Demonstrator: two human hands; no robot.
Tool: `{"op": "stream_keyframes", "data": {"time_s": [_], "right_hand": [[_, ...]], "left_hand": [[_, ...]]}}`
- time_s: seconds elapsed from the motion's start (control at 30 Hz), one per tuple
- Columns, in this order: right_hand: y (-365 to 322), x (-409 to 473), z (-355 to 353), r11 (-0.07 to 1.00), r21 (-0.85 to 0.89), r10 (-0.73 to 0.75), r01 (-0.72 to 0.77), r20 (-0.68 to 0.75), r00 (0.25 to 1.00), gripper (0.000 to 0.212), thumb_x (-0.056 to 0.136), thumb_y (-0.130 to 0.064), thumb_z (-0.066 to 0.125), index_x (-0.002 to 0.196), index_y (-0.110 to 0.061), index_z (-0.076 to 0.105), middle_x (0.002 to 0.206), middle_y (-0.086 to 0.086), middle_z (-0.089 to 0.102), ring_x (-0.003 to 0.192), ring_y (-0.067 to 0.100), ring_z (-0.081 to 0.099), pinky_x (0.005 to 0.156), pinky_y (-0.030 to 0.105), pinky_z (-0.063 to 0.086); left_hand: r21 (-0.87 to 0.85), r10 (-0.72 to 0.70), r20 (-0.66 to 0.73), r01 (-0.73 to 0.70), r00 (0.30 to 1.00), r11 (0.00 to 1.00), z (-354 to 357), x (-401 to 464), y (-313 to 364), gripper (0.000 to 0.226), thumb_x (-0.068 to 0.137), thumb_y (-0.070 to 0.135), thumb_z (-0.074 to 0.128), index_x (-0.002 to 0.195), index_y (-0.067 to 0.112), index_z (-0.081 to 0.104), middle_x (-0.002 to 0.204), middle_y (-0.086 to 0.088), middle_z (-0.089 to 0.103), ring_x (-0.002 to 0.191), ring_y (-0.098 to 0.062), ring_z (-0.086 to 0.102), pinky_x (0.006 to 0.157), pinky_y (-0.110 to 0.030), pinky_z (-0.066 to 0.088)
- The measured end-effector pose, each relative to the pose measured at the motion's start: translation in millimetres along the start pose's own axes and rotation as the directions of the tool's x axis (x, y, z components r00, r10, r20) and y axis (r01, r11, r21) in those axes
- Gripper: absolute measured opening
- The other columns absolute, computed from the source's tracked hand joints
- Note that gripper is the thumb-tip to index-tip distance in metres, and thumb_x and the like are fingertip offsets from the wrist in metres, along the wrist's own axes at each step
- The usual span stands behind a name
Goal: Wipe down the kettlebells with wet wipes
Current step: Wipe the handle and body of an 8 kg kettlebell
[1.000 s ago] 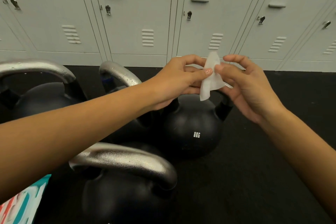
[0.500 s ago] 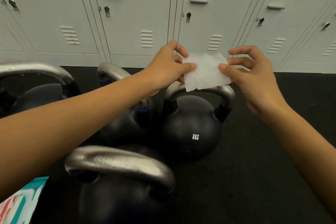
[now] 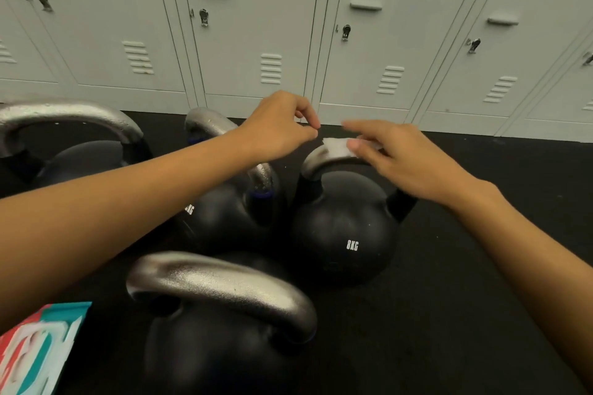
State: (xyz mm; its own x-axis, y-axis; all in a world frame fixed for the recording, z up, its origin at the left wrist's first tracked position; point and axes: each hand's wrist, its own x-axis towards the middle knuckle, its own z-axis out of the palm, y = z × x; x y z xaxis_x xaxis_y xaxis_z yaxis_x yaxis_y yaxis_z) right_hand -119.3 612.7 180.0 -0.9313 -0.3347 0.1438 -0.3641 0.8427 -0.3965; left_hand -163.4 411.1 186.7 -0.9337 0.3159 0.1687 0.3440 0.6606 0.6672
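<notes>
At the far left lies a teal, red and white wipes packet (image 3: 38,353) on the black floor (image 3: 465,282), well away from either hand. The left hand (image 3: 279,128) hovers with its fingers (image 3: 309,130) loosely curled, thumb and forefinger nearly meeting, holding nothing. Just right of them, a white wet wipe (image 3: 337,148) drapes over the silver handle of the round black 8KG kettlebell (image 3: 343,228), pressed down beneath the right hand (image 3: 401,160), whose fingers (image 3: 359,128) are extended.
</notes>
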Motion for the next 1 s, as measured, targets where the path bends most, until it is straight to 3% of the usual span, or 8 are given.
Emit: {"op": "stream_keyframes", "data": {"time_s": [0.23, 0.33, 0.47, 0.53, 0.63, 0.73, 0.9, 1.0], "right_hand": [[-30.7, 43.8, -8.6, 0.972, -0.217, -0.021, 0.093, 0.315, 0.949, 0.031, 0.095, -0.031, 0.059, 0.125, -0.034, 0.065, 0.11, -0.006, 0.068, 0.085, 0.002, 0.053, 0.082, 0.022, 0.034], [-50.1, 66.0, 8.1, 0.903, -0.388, -0.002, 0.186, 0.429, 0.904, 0.031, 0.09, -0.028, 0.063, 0.121, -0.034, 0.066, 0.115, -0.001, 0.067, 0.098, 0.017, 0.057, 0.08, 0.026, 0.037], [-57.5, 77.4, 37.1, 0.718, -0.612, 0.006, 0.331, 0.482, 0.876, 0.039, 0.089, -0.037, 0.063, 0.128, -0.034, 0.061, 0.123, 0.004, 0.062, 0.11, 0.028, 0.06, 0.087, 0.035, 0.049], [-51.0, 73.6, 33.8, 0.667, -0.635, -0.059, 0.39, 0.476, 0.877, 0.041, 0.09, -0.042, 0.061, 0.131, -0.038, 0.058, 0.126, -0.001, 0.061, 0.117, 0.024, 0.058, 0.097, 0.037, 0.043], [-32.1, 56.0, 8.8, 0.813, -0.504, -0.118, 0.293, 0.35, 0.929, 0.042, 0.088, -0.046, 0.064, 0.129, -0.042, 0.059, 0.125, -0.006, 0.06, 0.118, 0.02, 0.054, 0.095, 0.037, 0.037], [-6.8, 27.9, -12.5, 0.961, -0.236, -0.104, 0.142, 0.164, 0.981, 0.038, 0.084, -0.041, 0.071, 0.121, -0.035, 0.064, 0.115, -0.003, 0.063, 0.105, 0.02, 0.057, 0.091, 0.039, 0.045], [24.5, -8.4, -25.3, 1.0, -0.001, -0.008, 0.008, 0.094, 0.996, 0.046, 0.08, -0.039, 0.073, 0.122, -0.029, 0.058, 0.107, -0.013, 0.059, 0.099, 0.0, 0.055, 0.092, 0.027, 0.045], [31.6, -15.1, -27.7, 1.0, -0.021, 0.017, -0.015, 0.124, 0.992, 0.06, 0.08, -0.053, 0.062, 0.136, -0.031, 0.053, 0.118, -0.006, 0.061, 0.108, 0.01, 0.056, 0.098, 0.03, 0.044]], "left_hand": [[0.002, -0.024, 0.106, 0.024, 0.994, 1.0, -19.8, -48.8, -3.8, 0.008, 0.089, 0.021, 0.062, 0.09, 0.026, 0.069, 0.079, 0.017, 0.061, 0.071, 0.005, 0.055, 0.06, -0.008, 0.036], [-0.051, -0.088, 0.082, 0.092, 0.993, 0.994, -30.3, -61.6, -9.9, 0.009, 0.088, 0.019, 0.062, 0.087, 0.023, 0.071, 0.06, 0.016, 0.06, 0.061, 0.007, 0.056, 0.056, -0.003, 0.039], [-0.1, -0.132, 0.091, 0.141, 0.987, 0.985, -37.5, -68.9, -15.0, 0.01, 0.089, 0.019, 0.061, 0.088, 0.022, 0.071, 0.079, 0.008, 0.067, 0.073, -0.004, 0.061, 0.071, -0.017, 0.05], [-0.102, -0.126, 0.113, 0.137, 0.986, 0.985, -36.2, -68.4, -15.3, 0.01, 0.089, 0.019, 0.061, 0.089, 0.021, 0.071, 0.087, 0.006, 0.068, 0.072, -0.002, 0.06, 0.072, -0.019, 0.049], [-0.1, -0.116, 0.136, 0.13, 0.984, 0.986, -29.9, -63.7, -11.2, 0.01, 0.09, 0.018, 0.06, 0.09, 0.02, 0.07, 0.08, 0.008, 0.065, 0.059, 0.008, 0.055, 0.064, -0.009, 0.045], [-0.111, -0.11, 0.176, 0.13, 0.978, 0.985, -20.2, -53.1, -1.7, 0.009, 0.089, 0.018, 0.061, 0.094, 0.019, 0.068, 0.082, 0.007, 0.065, 0.05, 0.005, 0.053, 0.063, -0.014, 0.047], [-0.047, -0.181, 0.289, 0.202, 0.94, 0.978, 1.3, -37.3, 8.4, 0.024, 0.087, 0.016, 0.059, 0.111, 0.015, 0.058, 0.099, -0.005, 0.063, 0.089, -0.023, 0.064, 0.089, -0.042, 0.053], [0.03, -0.264, 0.344, 0.271, 0.901, 0.962, 10.8, -32.8, 6.3, 0.03, 0.086, 0.008, 0.048, 0.114, 0.009, 0.056, 0.11, -0.016, 0.06, 0.104, -0.031, 0.059, 0.098, -0.051, 0.047]]}}
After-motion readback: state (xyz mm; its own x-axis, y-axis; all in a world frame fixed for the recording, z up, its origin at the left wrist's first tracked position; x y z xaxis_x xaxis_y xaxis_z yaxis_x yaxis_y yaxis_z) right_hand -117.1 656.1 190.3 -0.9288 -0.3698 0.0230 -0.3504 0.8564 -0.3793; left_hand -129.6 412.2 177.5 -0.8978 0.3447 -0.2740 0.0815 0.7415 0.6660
